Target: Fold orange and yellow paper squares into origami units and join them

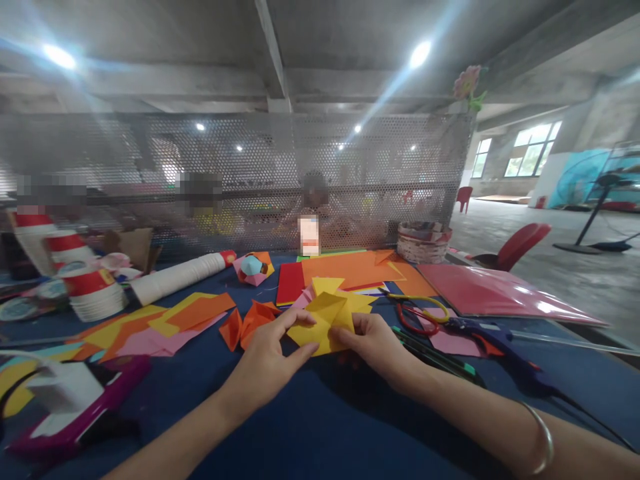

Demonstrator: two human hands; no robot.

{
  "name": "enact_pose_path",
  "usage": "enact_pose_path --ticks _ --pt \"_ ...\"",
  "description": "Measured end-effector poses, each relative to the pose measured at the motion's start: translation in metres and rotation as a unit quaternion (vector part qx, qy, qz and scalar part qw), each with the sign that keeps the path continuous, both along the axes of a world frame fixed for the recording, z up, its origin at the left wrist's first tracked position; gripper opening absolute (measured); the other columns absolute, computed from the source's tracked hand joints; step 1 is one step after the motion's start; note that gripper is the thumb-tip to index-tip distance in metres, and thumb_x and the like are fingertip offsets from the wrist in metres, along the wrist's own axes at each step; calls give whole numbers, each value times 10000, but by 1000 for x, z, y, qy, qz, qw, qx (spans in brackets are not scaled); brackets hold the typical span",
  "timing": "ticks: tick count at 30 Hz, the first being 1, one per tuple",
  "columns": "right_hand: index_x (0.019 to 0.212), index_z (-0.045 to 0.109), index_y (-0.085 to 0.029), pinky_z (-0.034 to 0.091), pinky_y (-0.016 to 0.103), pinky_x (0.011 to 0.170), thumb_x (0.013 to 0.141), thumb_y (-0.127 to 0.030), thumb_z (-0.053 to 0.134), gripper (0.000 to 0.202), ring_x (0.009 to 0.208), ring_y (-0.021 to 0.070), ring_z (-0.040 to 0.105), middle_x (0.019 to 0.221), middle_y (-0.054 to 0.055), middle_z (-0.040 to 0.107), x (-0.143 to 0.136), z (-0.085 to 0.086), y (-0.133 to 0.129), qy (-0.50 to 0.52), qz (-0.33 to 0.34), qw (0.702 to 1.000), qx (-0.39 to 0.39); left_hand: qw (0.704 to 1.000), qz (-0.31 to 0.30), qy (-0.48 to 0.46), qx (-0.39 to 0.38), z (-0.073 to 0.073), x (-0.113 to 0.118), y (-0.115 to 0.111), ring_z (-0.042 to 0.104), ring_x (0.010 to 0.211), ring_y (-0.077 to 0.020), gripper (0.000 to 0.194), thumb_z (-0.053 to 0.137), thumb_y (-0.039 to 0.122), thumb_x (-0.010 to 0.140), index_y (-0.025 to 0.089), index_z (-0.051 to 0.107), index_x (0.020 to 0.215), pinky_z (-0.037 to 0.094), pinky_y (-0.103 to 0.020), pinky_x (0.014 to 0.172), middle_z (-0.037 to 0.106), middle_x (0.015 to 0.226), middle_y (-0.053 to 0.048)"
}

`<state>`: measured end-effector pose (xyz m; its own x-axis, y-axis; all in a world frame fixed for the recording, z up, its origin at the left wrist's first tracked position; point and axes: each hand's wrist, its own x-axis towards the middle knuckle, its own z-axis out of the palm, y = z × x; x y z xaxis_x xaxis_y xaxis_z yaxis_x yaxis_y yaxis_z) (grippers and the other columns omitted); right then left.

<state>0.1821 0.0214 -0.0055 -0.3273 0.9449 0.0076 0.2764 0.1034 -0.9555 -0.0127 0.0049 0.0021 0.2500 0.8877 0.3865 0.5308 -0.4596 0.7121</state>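
Note:
A folded piece of yellow paper [327, 313] is held up between both hands above the blue tabletop. My left hand [273, 347] pinches its left corner between thumb and fingers. On the other side, my right hand [373, 340] grips the lower right edge, thumb on the near face. Folded orange paper pieces [255, 323] lie just left of the yellow one. Scissors with red and yellow handles [423, 315] rest to the right of my right hand. Behind the yellow paper are stacked orange sheets [345, 270] and a red sheet [290, 283].
A blue glue gun [510, 350] lies at the right, below a pink-red folder [505, 290]. Stacked paper cups [95, 293] and loose coloured sheets [175, 320] cover the left side, with a purple power strip [120, 383] nearer. A perforated panel [250, 160] bounds the back, near a woven basket [424, 243].

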Motion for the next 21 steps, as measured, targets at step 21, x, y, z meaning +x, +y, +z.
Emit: enact_pose_path --ticks 21 --pt "880 617 -158 385 193 508 839 -120 523 109 577 86 488 687 -44 561 -2 1 -11 -62 22 991 113 978 10 99 183 -7 0 -4 619 1050 -194 247 535 237 908 281 528 1151 454 -305 901 651 1146 -14"
